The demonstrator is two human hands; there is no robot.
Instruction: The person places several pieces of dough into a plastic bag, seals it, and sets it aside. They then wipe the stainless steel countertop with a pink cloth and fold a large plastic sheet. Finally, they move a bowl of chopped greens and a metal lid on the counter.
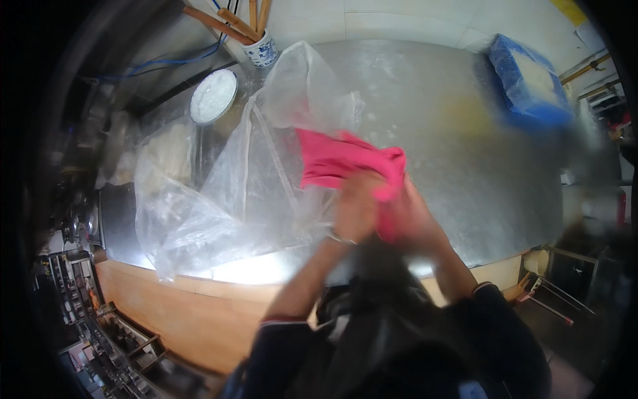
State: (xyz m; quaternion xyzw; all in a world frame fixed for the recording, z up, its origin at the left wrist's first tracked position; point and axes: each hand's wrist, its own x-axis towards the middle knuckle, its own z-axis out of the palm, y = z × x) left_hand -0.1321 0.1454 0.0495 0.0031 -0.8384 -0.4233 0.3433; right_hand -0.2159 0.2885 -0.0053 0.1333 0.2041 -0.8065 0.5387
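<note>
A bright pink cloth (344, 157) is bunched between my two hands over the steel worktop (478, 184). My left hand (358, 205), blurred, is closed around the near part of the cloth. My right hand (417, 207) grips its right end, and a fold of the cloth hangs down between the hands. The far left end of the cloth touches a clear plastic sheet (271, 159), which lies crumpled over the worktop to the left. Part of the sheet (304, 90) stands up in a loose peak behind the cloth. Motion blur hides the exact finger positions.
A bowl of white powder (214, 96) stands at the back left. Beside it, a blue-and-white pot (260, 51) holds several wooden rolling pins (239, 25). Pale items (172, 154) lie under plastic at the left. A blue plastic-wrapped package (531, 80) sits at the back right.
</note>
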